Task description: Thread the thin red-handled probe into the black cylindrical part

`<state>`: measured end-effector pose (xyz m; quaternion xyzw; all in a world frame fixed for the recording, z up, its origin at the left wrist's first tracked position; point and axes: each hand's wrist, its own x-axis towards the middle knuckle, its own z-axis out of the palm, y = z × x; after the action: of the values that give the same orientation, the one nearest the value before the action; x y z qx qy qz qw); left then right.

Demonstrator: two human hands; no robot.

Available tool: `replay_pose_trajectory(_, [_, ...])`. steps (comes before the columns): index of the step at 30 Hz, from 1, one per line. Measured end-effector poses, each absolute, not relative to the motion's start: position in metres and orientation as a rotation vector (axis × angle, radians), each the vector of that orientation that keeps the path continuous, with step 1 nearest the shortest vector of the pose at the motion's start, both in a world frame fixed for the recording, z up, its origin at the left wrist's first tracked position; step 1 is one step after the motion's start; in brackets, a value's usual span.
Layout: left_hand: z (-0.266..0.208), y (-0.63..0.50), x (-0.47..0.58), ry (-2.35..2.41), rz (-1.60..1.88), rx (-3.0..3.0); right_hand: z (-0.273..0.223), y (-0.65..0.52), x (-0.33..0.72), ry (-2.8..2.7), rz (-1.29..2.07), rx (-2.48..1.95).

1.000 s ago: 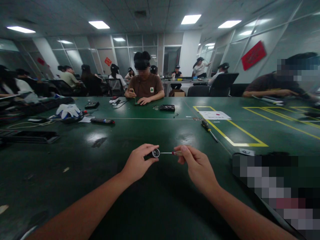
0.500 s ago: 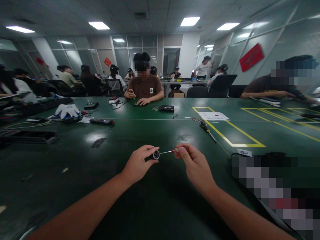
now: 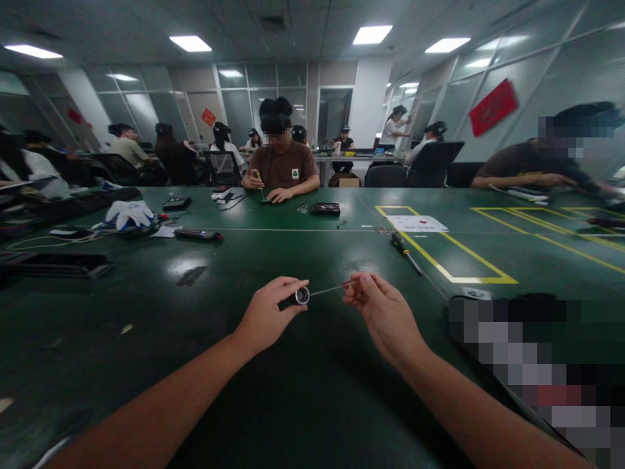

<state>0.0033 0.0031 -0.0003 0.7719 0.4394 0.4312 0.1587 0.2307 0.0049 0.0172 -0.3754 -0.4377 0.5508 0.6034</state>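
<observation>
My left hand (image 3: 266, 314) is closed around a small dark cylindrical part (image 3: 302, 296) with a silvery rim, its round end turned toward my right side. Between thumb and fingers, my right hand (image 3: 383, 312) grips a thin screwdriver (image 3: 328, 290) whose handle is reddish where it shows; most of that handle is hidden by the fingers. The screwdriver's shaft points left, and its tip is at the rim or opening of the cylindrical part. I cannot tell how far inside it reaches. Both hands are held above the green table (image 3: 234, 365).
Beyond my right hand lies a yellow-and-black screwdriver (image 3: 406, 253) near a white paper sheet (image 3: 417, 223). White gloves (image 3: 129, 215), cables and a dark tool (image 3: 198, 235) are at the left. A black box (image 3: 325, 208) sits farther back, before a seated person (image 3: 280, 163). A blurred-out object (image 3: 532, 365) stands at right.
My right hand has turned, its fingers rolling around the screwdriver handle, and has shifted slightly right. The left hand keeps its hold on the cylindrical part. The whole view has tilted a little.
</observation>
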Motion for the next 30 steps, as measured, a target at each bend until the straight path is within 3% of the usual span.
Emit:
replay_pose_trajectory(19, [-0.001, 0.002, 0.003, 1.261, 1.248, 2.187, 0.022, -0.008, 0.230, -1.473, 0.824, -1.042])
replay_pose_trajectory(30, [-0.005, 0.004, 0.001, 1.263, 1.110, 2.246, 0.025, -0.018, 0.227, -1.562, 0.941, -0.988])
